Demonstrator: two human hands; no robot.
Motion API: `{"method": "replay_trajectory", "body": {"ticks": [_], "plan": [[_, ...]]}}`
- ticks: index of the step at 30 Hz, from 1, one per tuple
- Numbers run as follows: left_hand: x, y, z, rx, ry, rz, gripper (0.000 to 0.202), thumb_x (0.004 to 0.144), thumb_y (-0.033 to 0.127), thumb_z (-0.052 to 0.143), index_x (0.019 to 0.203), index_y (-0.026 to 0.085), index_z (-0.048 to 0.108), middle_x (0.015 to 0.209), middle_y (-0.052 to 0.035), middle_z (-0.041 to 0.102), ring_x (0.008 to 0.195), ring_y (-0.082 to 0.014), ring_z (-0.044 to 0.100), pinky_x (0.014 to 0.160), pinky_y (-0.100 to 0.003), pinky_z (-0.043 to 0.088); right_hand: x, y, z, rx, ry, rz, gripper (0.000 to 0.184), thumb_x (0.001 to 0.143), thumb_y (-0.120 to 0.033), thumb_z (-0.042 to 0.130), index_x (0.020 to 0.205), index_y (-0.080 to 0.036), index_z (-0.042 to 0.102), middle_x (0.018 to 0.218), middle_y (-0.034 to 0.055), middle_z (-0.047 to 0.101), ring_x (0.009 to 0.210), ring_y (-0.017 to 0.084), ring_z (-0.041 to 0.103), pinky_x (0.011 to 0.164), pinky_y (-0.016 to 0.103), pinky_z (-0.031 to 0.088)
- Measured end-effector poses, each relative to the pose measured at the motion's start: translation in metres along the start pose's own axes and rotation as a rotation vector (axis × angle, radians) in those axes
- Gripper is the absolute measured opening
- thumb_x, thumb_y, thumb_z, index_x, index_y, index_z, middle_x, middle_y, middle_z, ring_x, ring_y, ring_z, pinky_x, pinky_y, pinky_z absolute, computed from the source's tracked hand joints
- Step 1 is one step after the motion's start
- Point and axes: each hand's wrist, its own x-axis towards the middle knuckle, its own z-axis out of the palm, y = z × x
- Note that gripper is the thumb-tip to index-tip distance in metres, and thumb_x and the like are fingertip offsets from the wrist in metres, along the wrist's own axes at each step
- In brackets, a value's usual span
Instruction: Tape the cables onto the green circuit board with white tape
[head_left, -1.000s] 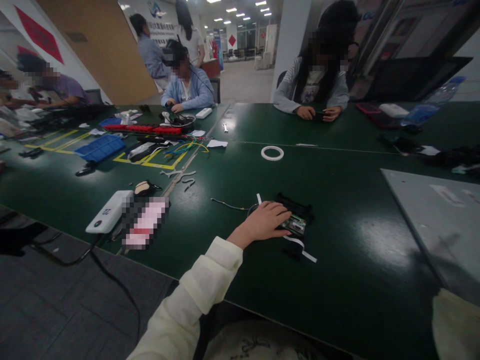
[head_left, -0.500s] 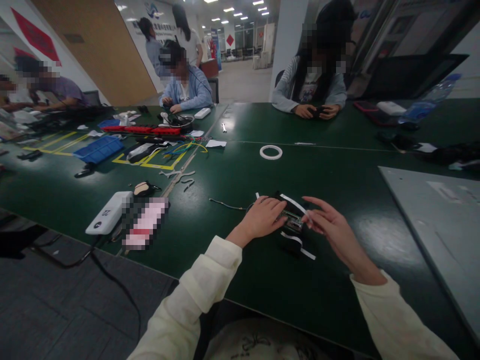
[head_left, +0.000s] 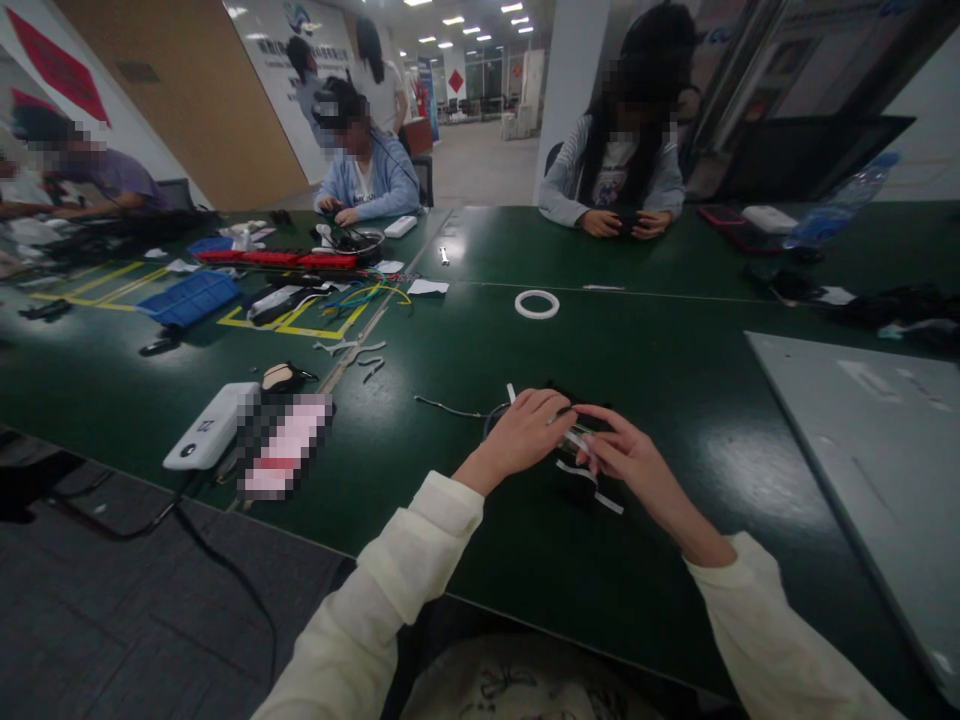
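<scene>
My left hand (head_left: 521,432) is curled over a small electronic device with a circuit board, holding it against the green table; fingers cover most of the device. My right hand (head_left: 630,455) pinches a white strip (head_left: 576,440), which lies across the board between the two hands. The right index finger reaches to the left fingertips. Another white strip (head_left: 609,503) hangs from the device's near side onto the table, and a short white end (head_left: 511,393) sticks up behind my left hand. A thin cable (head_left: 450,407) runs left from the device.
A white ring, like a tape roll (head_left: 537,304), lies beyond my hands. A white power bank (head_left: 212,425) and a pink pixelated object (head_left: 291,445) lie left, near grey strip scraps (head_left: 371,365). A grey panel (head_left: 847,450) lies right. Two people sit across the table.
My right hand has moved left and inward, bringing the raised white strip down onto the board. My left hand stays on the device. The view has shifted slightly.
</scene>
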Motion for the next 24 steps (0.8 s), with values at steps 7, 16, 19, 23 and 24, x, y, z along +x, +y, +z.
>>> {"method": "replay_trajectory", "body": {"ticks": [7, 16, 19, 23, 24], "plan": [[0.006, 0.013, -0.001, 0.046, -0.074, -0.001, 0.029, 0.093, 0.016, 0.031, 0.118, 0.01, 0.044, 0.102, -0.009, 0.058, 0.095, -0.0186, 0.054, 0.084, -0.032, 0.042, -0.001, 0.001, 0.006, 0.089, -0.029, -0.021, 0.069, 0.081, -0.043, 0.056, 0.139, -0.022, 0.026, 0.072, 0.0006, 0.063, 0.063, 0.015, 0.058, 0.057, 0.026, 0.045], [0.002, 0.0, -0.002, 0.134, -0.069, -0.165, 0.038, 0.091, 0.014, 0.031, 0.128, 0.005, 0.036, 0.098, -0.0111, 0.062, 0.091, -0.0209, 0.055, 0.075, -0.033, 0.043, -0.003, 0.001, -0.004, 0.002, 0.035, 0.01, 0.072, 0.081, -0.047, 0.053, 0.141, -0.022, 0.022, 0.081, 0.0065, 0.067, 0.061, 0.018, 0.061, 0.044, 0.023, 0.035], [-0.004, -0.008, 0.001, 0.104, -0.039, -0.321, 0.039, 0.089, 0.012, 0.036, 0.128, 0.007, 0.036, 0.1, -0.0105, 0.062, 0.092, -0.0208, 0.056, 0.078, -0.034, 0.043, -0.006, 0.0, -0.025, -0.102, 0.138, -0.034, 0.066, 0.081, -0.049, 0.051, 0.137, -0.021, 0.03, 0.084, 0.0083, 0.067, 0.07, 0.022, 0.063, 0.045, 0.024, 0.037], [-0.008, -0.007, 0.002, -0.087, -0.011, -0.402, 0.032, 0.087, 0.018, 0.043, 0.119, 0.013, 0.045, 0.094, -0.0068, 0.063, 0.087, -0.0179, 0.057, 0.078, -0.031, 0.045, -0.009, 0.003, -0.081, -0.551, 0.526, -0.172, 0.045, 0.081, -0.044, 0.046, 0.12, -0.022, 0.051, 0.101, 0.0074, 0.065, 0.089, 0.023, 0.061, 0.07, 0.034, 0.047], [-0.008, -0.005, 0.002, -0.14, -0.007, -0.396, 0.031, 0.086, 0.02, 0.045, 0.117, 0.014, 0.047, 0.092, -0.0059, 0.063, 0.085, -0.0172, 0.058, 0.078, -0.031, 0.046, -0.01, 0.008, -0.099, -0.716, 0.663, -0.187, 0.042, 0.081, -0.041, 0.044, 0.116, -0.02, 0.055, 0.104, 0.0087, 0.064, 0.087, 0.024, 0.061, 0.075, 0.037, 0.046]]}}
